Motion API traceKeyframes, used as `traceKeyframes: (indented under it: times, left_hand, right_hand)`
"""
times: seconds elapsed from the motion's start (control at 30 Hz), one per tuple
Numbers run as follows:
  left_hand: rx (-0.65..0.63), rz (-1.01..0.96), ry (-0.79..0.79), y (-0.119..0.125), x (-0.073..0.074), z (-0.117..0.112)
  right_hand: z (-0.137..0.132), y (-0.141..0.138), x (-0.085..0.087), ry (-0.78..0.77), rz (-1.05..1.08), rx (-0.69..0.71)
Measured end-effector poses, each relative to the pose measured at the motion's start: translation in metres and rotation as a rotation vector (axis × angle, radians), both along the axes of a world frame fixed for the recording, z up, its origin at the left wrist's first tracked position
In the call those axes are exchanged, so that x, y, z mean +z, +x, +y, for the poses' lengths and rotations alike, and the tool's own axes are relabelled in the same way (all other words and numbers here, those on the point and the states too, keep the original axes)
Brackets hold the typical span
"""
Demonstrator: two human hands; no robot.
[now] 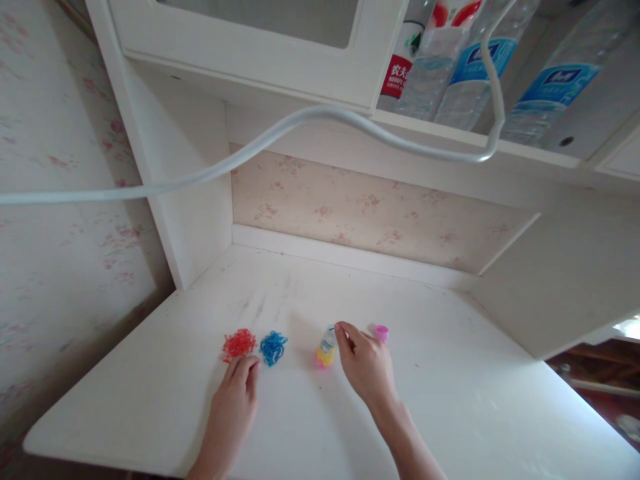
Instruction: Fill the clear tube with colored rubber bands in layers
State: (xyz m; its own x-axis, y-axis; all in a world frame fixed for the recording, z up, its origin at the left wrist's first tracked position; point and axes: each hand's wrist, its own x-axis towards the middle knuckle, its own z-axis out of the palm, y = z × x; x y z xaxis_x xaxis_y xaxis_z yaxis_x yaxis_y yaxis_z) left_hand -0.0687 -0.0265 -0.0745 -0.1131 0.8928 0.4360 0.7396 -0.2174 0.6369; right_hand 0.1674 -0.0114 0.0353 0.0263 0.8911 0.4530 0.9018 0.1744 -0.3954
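Observation:
A small clear bottle [327, 343] stands on the white desk, with yellow and pink pieces in its lower part. At its mouth my right hand [367, 363] is closed in a pinch on a small blue band, of which only a bit shows. Over the near edge of a pile of red bands [239, 345], my left hand [237, 390] has its fingers pressed together; whatever they may hold is hidden. Just right of the red pile lies a pile of blue bands [273, 348]. Beyond my right hand sits a pink cap [381, 333].
A thick white cable [320, 113] crosses the view above the desk [465, 400]. Overhead is a white cabinet [250, 57], and plastic bottles [485, 67] stand on its open shelf. Side panels and a papered back wall [345, 200] enclose the desk.

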Motion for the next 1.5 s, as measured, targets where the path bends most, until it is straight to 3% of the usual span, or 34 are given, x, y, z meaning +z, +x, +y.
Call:
traceKeyframes:
  times: [0.23, 0.4, 0.53, 0.6, 0.7, 0.8, 0.97, 1.17, 1.37, 1.5]
  left_hand:
    - [0.027, -0.193, -0.102, -0.007, 0.008, -0.001]
    - [0.037, -0.26, -0.04, -0.001, 0.02, -0.005]
    - [-0.028, -0.29, 0.045, 0.021, 0.047, -0.002]
    - [-0.089, -0.29, 0.046, 0.038, 0.066, 0.003]
    - [-0.177, -0.272, 0.061, 0.066, 0.091, 0.012]
    - [-0.223, -0.224, 0.091, 0.088, 0.104, 0.02]
    - [-0.239, -0.182, 0.096, 0.109, 0.102, 0.024]
    - [-0.244, -0.137, 0.085, 0.117, 0.098, 0.024]
    - [-0.216, -0.168, 0.04, 0.104, 0.095, 0.021]
    - [-0.179, -0.176, -0.027, 0.085, 0.079, 0.01]
  right_hand:
    - [-0.007, 0.011, -0.002, 0.018, 0.26, -0.024]
    - [-0.026, 0.016, -0.035, -0.078, 0.48, -0.081]
    - [-0.047, 0.007, -0.073, -0.168, 0.612, -0.035]
    - [-0.055, 0.002, -0.084, -0.199, 0.637, 0.008]
    - [-0.06, 0.001, -0.087, -0.218, 0.644, 0.058]
    - [-0.059, 0.003, -0.084, -0.211, 0.611, 0.084]
    - [-0.06, 0.004, -0.085, -0.212, 0.552, 0.146]
    - [-0.063, 0.004, -0.084, -0.219, 0.521, 0.162]
    - [-0.065, 0.005, -0.084, -0.227, 0.505, 0.17]
    - [-0.064, 0.005, -0.086, -0.242, 0.497, 0.169]
